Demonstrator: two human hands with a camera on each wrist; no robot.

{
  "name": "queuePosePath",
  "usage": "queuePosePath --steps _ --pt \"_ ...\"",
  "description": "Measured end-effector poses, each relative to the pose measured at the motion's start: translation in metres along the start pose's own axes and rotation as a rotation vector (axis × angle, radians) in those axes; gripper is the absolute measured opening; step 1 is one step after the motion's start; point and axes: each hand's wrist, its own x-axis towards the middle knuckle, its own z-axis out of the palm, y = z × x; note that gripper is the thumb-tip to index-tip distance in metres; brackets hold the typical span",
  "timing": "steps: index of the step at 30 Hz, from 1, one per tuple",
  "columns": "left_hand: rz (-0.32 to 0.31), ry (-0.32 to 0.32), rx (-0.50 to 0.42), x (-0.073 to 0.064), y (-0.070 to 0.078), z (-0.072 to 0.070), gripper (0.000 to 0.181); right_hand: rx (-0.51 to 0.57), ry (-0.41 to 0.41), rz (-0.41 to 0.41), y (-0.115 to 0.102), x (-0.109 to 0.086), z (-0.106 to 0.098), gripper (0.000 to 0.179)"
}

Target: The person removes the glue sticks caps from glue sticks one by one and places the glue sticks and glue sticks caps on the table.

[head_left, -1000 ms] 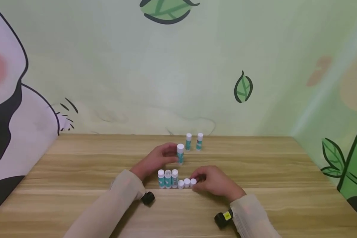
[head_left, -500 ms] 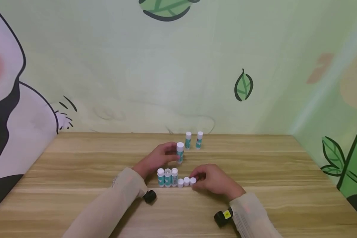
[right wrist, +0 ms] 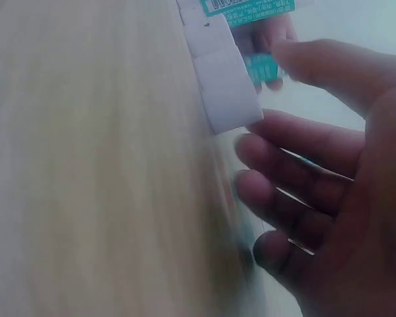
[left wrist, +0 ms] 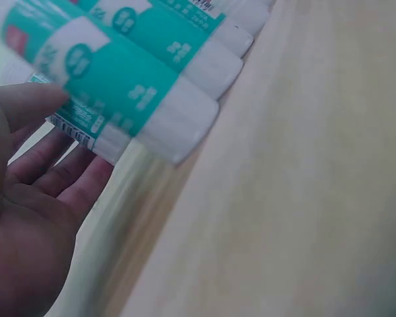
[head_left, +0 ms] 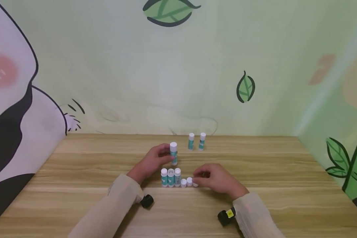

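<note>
- Between the thumb and fingers of the left hand [head_left: 151,162], a white-topped, teal-and-white cylindrical plastic tube [head_left: 174,154] is pinched; its long axis is roughly upright. I cannot tell whether its base touches the worktop [head_left: 178,211].
- Just nearer the person than that tube, three matching upright tubes [head_left: 171,179] stand side by side; the left hand is the nearer one to them.
- At the fingertips of the right hand [head_left: 219,178], three short white plastic caps [head_left: 189,181] continue that row. This hand is loosely spread, index finger at the outermost cap's edge.
- From the right hand, the pinched tube lies beyond and leftward.
- Beyond both hands, two more white-topped teal tubes [head_left: 191,142] stand apart.
</note>
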Motion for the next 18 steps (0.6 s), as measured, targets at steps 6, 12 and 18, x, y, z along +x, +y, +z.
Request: queuePosePath --steps 6,12,18 --pt "-0.011 0.092 0.004 -0.025 -0.003 -0.008 0.038 -0.028 0.09 -0.008 -0.009 0.0 -0.002 0.028" --pt "-0.002 0.146 0.017 -0.05 -0.01 -0.014 0.036 -0.003 0.139 -0.014 -0.024 0.0 -0.004 0.02" --pt "-0.013 0.169 0.019 -0.081 -0.01 -0.017 0.038 0.001 0.16 -0.097 -0.041 -0.001 -0.002 0.021"
